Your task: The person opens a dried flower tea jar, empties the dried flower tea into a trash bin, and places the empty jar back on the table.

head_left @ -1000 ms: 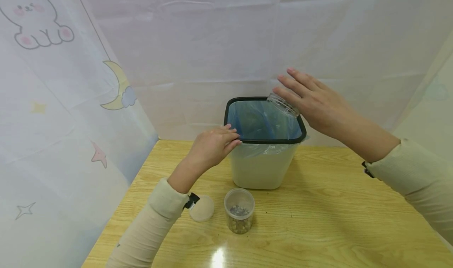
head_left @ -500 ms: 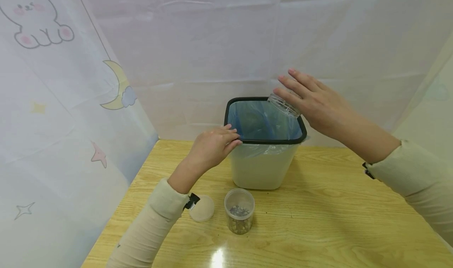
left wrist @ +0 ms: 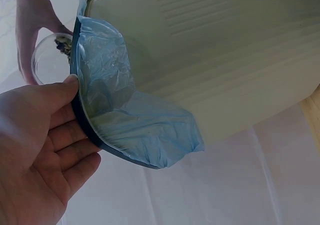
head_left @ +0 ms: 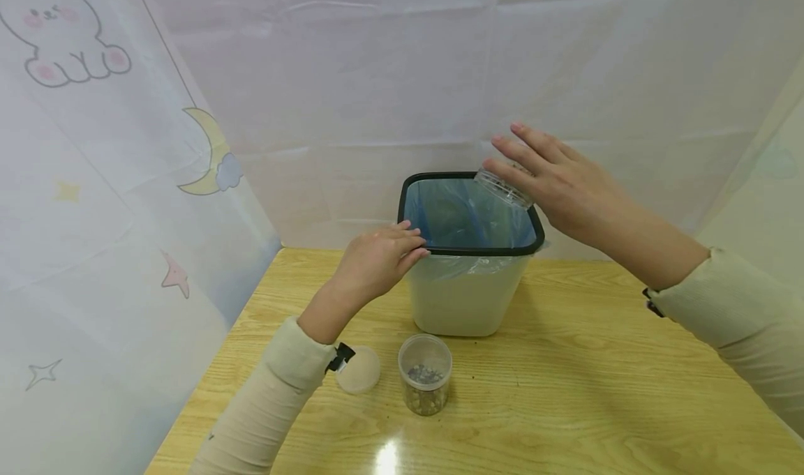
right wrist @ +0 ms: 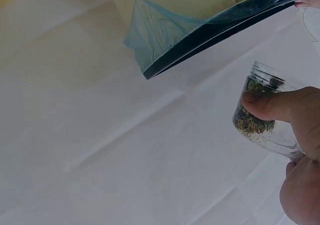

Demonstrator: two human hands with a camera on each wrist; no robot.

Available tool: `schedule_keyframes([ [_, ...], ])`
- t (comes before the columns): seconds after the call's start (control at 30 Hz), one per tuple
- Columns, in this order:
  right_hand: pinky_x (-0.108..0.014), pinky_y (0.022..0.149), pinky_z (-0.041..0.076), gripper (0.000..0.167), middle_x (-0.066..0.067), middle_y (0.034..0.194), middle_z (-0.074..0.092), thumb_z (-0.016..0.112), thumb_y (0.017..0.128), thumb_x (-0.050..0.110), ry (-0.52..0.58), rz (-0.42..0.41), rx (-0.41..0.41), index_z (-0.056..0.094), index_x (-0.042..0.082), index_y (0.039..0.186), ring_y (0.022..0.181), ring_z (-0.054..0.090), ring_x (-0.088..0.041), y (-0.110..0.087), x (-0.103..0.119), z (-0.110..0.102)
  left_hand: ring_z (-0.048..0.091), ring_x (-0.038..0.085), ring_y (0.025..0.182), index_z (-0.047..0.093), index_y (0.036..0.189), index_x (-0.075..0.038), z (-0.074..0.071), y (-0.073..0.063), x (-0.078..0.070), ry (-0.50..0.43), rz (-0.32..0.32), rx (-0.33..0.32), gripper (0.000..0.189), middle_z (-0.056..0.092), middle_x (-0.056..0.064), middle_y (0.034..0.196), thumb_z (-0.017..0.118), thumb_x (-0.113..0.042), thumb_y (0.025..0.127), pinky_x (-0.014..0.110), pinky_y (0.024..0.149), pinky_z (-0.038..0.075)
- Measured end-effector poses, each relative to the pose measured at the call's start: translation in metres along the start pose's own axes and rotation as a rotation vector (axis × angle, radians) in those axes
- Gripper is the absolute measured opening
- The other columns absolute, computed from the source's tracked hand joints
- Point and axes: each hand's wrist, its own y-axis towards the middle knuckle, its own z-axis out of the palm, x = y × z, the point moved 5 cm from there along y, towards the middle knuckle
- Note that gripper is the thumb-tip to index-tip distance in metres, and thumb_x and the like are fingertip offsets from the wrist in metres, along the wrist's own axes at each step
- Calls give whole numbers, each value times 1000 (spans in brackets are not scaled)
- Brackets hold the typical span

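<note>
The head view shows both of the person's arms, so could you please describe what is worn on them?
The left arm wears a long, pale cream fabric sleeve with a thick cuff and a tiny dark mark. The right arm wears a matching cream fabric sleeve. A small black fitting shows at each cuff. The left hand and right hand are ungloved.

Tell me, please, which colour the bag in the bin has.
The bag is translucent light blue; it shows best in the left wrist view.
</note>
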Motion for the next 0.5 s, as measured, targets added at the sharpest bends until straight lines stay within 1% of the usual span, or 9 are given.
schedule_keyframes([
  [0.23, -56, 119, 30, 87, -17, 162, 31, 71, 78, -23, -5, -6, -14, 42, 10, 154, 151, 23, -39, 0, 0, 0, 57, 18, 132, 74, 125, -19, 0, 0, 0, 10, 3, -3, 31, 67, 2, 133, 59, -35, 104, 40, 108, 48],
  [0.5, -56, 119, 29, 88, -17, 163, 29, 72, 78, -22, -2, 3, 6, 41, 10, 154, 152, 22, -39, -1, -1, 1, 57, 19, 133, 75, 124, -19, 0, 0, 0, 14, 5, 1, 30, 66, 2, 134, 60, -34, 103, 40, 109, 47],
])
